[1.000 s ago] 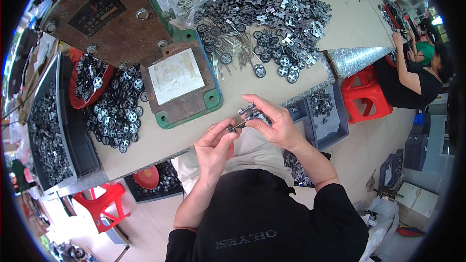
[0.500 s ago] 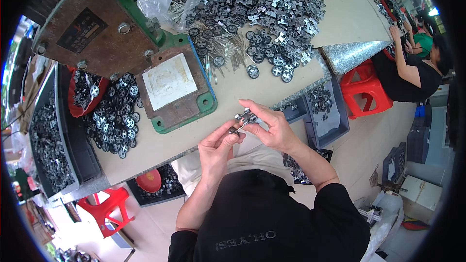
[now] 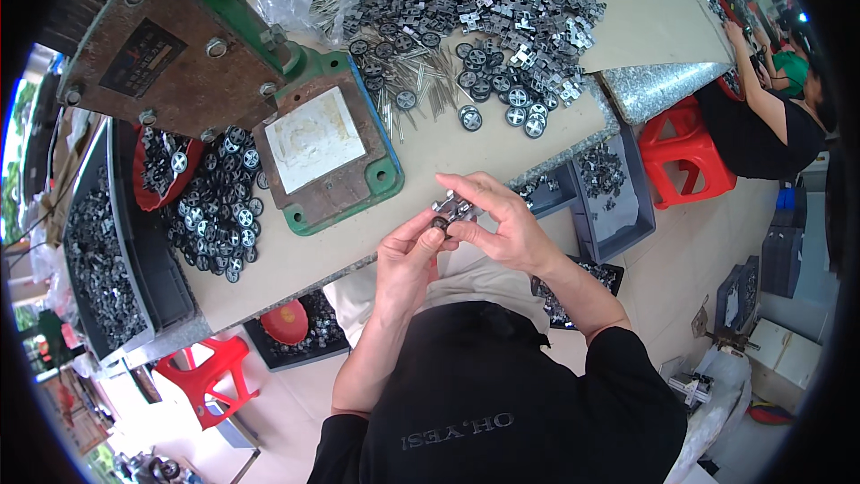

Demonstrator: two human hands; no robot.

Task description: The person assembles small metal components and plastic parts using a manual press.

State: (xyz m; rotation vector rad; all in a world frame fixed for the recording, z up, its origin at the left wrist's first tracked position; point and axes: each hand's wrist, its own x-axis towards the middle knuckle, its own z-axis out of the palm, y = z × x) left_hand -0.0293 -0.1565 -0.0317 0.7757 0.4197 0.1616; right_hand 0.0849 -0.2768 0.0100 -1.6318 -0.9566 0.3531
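Both my hands meet above my lap, close to the front edge of the workbench. My left hand [image 3: 403, 255] pinches a small black toy wheel [image 3: 440, 223] between thumb and fingertips. Between the thumb and fingers of my right hand [image 3: 509, 226] are small silver-and-black chassis parts [image 3: 460, 207]; how many I cannot tell. The wheel sits right up against these parts. No pin shows between them now. My fingers hide part of both.
Ahead lie a heap of chassis parts [image 3: 502, 9], thin metal pins [image 3: 434, 81] and loose wheels [image 3: 515, 97]. A green press [image 3: 385, 181] stands at left, beside a wheel pile [image 3: 215, 206] and a red bowl [image 3: 148, 181]. A grey tray [image 3: 618, 242] is at right; a co-worker [image 3: 761, 125] sits beyond.
My hands have drawn closer together. The wheel, earlier apart from the chassis parts with a thin metal pin showing between, is now up against them. The whole view has shifted slightly.
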